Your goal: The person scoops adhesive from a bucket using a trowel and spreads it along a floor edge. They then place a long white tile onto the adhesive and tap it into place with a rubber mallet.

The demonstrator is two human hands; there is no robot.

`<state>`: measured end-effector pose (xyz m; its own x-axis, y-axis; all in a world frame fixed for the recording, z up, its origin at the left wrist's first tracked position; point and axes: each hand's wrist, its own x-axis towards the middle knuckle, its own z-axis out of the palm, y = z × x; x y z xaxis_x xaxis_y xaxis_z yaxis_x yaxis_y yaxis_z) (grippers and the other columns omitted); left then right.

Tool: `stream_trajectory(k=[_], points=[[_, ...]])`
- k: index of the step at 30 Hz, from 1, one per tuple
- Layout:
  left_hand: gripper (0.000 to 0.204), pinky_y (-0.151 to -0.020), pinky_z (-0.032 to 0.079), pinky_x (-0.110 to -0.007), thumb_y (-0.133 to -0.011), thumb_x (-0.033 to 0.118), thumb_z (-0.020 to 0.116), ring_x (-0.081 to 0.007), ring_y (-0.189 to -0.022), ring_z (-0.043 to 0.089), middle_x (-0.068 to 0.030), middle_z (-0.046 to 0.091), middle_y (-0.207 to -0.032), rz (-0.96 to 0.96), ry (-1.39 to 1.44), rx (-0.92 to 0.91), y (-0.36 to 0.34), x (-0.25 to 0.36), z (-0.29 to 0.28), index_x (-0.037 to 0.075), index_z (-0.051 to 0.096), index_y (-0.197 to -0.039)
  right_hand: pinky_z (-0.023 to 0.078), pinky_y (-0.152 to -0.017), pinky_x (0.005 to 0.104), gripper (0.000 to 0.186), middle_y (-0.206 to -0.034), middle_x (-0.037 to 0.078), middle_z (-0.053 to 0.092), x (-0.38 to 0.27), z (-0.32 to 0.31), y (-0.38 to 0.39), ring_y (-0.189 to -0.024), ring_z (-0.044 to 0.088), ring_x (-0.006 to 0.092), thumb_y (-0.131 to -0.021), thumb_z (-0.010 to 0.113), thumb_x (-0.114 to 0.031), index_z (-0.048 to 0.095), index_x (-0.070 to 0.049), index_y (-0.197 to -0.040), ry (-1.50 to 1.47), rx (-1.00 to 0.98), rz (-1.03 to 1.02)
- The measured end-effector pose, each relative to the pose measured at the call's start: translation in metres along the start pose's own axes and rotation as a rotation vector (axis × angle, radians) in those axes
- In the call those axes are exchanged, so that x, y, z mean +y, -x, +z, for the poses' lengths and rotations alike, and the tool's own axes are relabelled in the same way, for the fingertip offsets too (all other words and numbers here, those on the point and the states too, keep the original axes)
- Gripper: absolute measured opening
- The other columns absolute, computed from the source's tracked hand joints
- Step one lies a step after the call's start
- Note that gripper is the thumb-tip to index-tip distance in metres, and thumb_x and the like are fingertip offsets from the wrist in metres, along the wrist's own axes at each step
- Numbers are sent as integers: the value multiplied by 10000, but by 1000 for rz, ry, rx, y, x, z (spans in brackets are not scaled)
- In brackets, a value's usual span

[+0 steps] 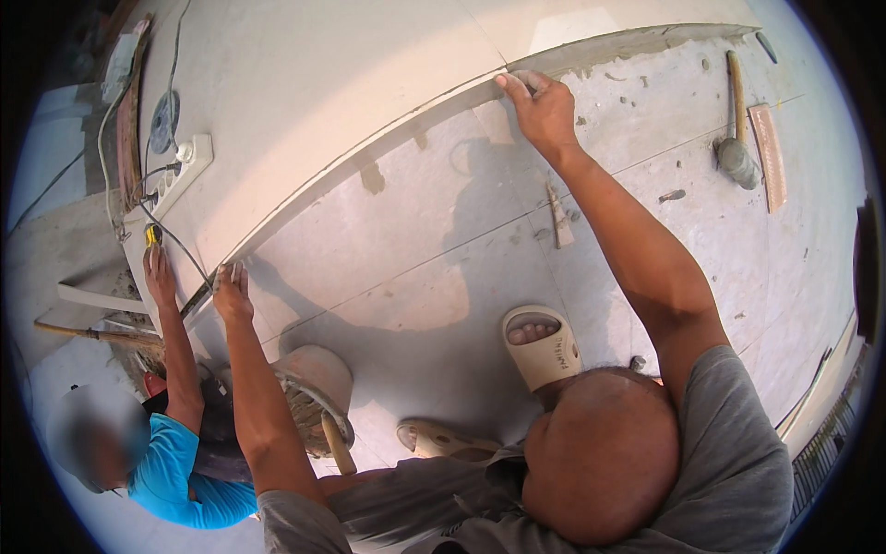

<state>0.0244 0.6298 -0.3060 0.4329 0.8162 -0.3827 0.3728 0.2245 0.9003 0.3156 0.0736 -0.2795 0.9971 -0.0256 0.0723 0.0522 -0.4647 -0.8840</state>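
Observation:
A long, narrow pale tile strip [406, 131] stands along the front edge of a raised tiled step [369, 65]. My right hand [544, 111] pinches its far right end, thumb in front and fingers bent over the top. At the near left end my left hand [233, 294] has its fingers curled over the strip's edge. Beyond the right hand, the step's face shows rough grey mortar [628, 44]. Left of my left hand, a co-worker's hand [159, 272] reaches up to a yellow tape measure [153, 234].
A mortar bucket [323, 369] with a wooden-handled tool [338, 445] stands near my left forearm. At right lie a mallet [737, 164] and a pinkish bar [768, 157]. A power strip [185, 174] with cables sits on the step. Mortar crumbs and a small pointed piece [559, 217] litter the floor.

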Motion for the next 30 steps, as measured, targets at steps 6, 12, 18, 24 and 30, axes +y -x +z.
stream_trajectory(k=[6, 12, 18, 24, 30], points=[[523, -988, 518, -346, -993, 210, 528, -299, -1180, 571, -206, 492, -1356, -32, 16, -9, 3, 6, -1, -60, 349, -1403, 489, -623, 344, 355, -680, 146, 657, 2, -2, -5, -612, 616, 242, -876, 687, -349, 721, 0, -931, 45, -43, 0], [511, -970, 527, -337, -996, 220, 520, -301, -1173, 580, -210, 475, -1380, -52, 29, 42, 14, 12, 18, -58, 368, -1397, 469, -596, 361, 357, -607, 154, 605, 3, 0, -1, -566, 574, 247, -878, 692, -349, 711, 7, -871, 58, -21, 88], [402, -814, 584, -324, -968, 195, 529, -291, -1034, 653, -188, 558, -1243, -124, -142, 110, 7, 20, 22, -65, 479, -1270, 481, -626, 359, 337, -661, 167, 630, 7, -2, -1, -617, 603, 253, -877, 695, -323, 691, 14, -873, 21, -62, 77], [278, -661, 591, -311, -939, 164, 547, -262, -829, 692, -142, 637, -976, -108, -236, 182, 28, 52, 47, -58, 552, -1105, 522, -746, 391, 293, -892, 234, 683, -3, -7, 84, -824, 664, 368, -883, 637, -219, 661, 52, -993, -40, -340, 98], [295, -645, 576, -281, -916, 227, 620, -200, -788, 683, -113, 659, -930, 46, -428, -173, 55, 74, 24, -48, 612, -1021, 504, -867, 441, 301, -992, 247, 652, -37, -4, 152, -981, 627, 389, -873, 614, -227, 633, 44, -1004, 404, -1145, -262]])
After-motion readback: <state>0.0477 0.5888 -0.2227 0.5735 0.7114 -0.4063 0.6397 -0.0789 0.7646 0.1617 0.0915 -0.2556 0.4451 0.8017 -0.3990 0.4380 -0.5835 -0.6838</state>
